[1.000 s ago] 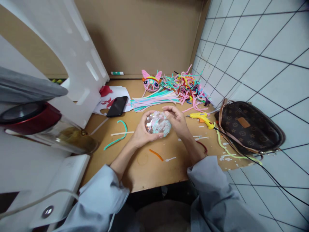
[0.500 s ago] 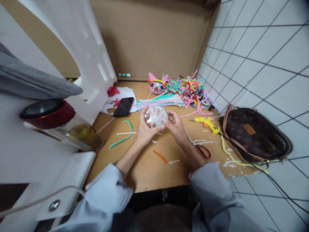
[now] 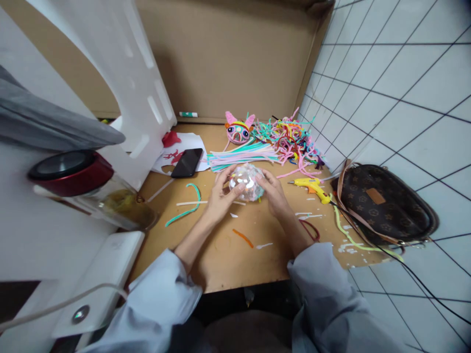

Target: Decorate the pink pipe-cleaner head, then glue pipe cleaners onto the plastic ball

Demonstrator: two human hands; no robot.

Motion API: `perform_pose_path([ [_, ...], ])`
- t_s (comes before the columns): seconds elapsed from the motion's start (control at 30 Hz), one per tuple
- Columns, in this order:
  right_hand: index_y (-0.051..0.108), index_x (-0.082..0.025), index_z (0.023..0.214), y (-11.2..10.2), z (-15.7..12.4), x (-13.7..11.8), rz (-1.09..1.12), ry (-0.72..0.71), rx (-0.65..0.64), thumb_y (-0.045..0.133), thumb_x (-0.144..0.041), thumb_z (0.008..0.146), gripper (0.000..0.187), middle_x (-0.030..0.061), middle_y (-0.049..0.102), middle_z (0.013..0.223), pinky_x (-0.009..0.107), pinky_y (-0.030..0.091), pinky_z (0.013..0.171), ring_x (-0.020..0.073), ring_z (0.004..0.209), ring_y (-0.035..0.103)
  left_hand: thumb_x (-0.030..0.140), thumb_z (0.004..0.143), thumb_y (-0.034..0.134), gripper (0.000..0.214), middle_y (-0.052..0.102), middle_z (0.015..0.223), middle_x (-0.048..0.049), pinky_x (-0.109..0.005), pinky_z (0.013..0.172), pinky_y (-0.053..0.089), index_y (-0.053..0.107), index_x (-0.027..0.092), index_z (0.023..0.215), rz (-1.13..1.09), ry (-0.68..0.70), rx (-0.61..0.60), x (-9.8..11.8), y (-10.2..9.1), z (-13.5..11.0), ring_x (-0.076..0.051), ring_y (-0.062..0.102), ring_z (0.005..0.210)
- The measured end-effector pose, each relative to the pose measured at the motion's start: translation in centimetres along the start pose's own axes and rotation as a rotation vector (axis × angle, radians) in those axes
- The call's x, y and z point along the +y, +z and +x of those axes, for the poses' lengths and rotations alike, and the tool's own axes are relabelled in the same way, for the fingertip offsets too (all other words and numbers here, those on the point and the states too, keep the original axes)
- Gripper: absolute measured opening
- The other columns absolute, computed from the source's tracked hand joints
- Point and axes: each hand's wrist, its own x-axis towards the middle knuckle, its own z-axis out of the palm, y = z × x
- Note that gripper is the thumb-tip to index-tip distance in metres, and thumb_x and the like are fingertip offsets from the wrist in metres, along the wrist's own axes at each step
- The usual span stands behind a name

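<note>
Between my two hands is a clear plastic ball (image 3: 247, 180), partly covered with white, pink and teal fuzzy pieces. My left hand (image 3: 222, 194) is curled around its left side, the thumb pressing on the front. On the other side, my right hand (image 3: 271, 190) closes on the fuzzy part with its fingers. A bundle of white and teal pipe cleaners (image 3: 243, 156) lies just beyond the ball. Behind that stands a pink-eared animal face (image 3: 238, 131) made of pipe cleaners. Scissors with red handles (image 3: 310, 230) are partly hidden by my right forearm.
A yellow glue gun (image 3: 312, 187) and a brown handbag (image 3: 386, 201) lie to the right. Tangled pipe cleaners (image 3: 289, 137) fill the back right corner. On the left are a phone (image 3: 187, 163), a red-lidded jar (image 3: 125, 206) and a teal pipe cleaner (image 3: 197, 198). An orange strip (image 3: 243, 238) lies in front.
The ball has turned in my hands, so more of its clear side faces me, and it has shifted slightly right. Both hands have changed their hold on it.
</note>
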Motion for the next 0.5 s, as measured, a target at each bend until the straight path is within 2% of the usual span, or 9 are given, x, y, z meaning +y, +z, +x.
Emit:
perform_pose_path([
  [0.17, 0.071, -0.022, 0.105, 0.0, -0.1, 0.3, 0.026, 0.022, -0.024, 0.076, -0.061, 0.071, 0.052, 0.0050, 0.076, 0.108, 0.037, 0.054, 0.094, 0.0246, 0.102, 0.069, 0.058, 0.065, 0.082, 0.091, 0.051, 0.142, -0.0143, -0.044, 0.100, 0.054, 0.048, 0.025, 0.142, -0.044, -0.048, -0.014, 0.0, 0.1, 0.1, -0.030, 0.058, 0.124],
  [0.33, 0.071, -0.022, 0.108, 0.1, -0.4, 1.1, -0.032, 0.013, -0.109, 0.063, -0.062, 0.083, 0.048, 0.0045, 0.076, 0.108, 0.036, 0.053, 0.093, 0.0226, 0.100, 0.069, 0.053, 0.067, 0.081, 0.089, 0.052, 0.146, -0.0130, -0.044, 0.106, 0.050, 0.048, 0.026, 0.145, -0.132, -0.069, -0.058, -0.1, -0.2, 0.2, -0.032, 0.055, 0.132],
  [0.5, 0.070, -0.022, 0.107, 0.3, -0.6, 1.4, -0.089, 0.016, -0.108, 0.060, -0.064, 0.085, 0.048, 0.0036, 0.075, 0.103, 0.035, 0.053, 0.089, 0.0213, 0.096, 0.067, 0.051, 0.065, 0.082, 0.090, 0.057, 0.142, -0.0125, -0.043, 0.104, 0.052, 0.050, 0.023, 0.144, -0.170, -0.125, -0.116, 0.3, -0.7, 0.4, -0.031, 0.060, 0.125],
])
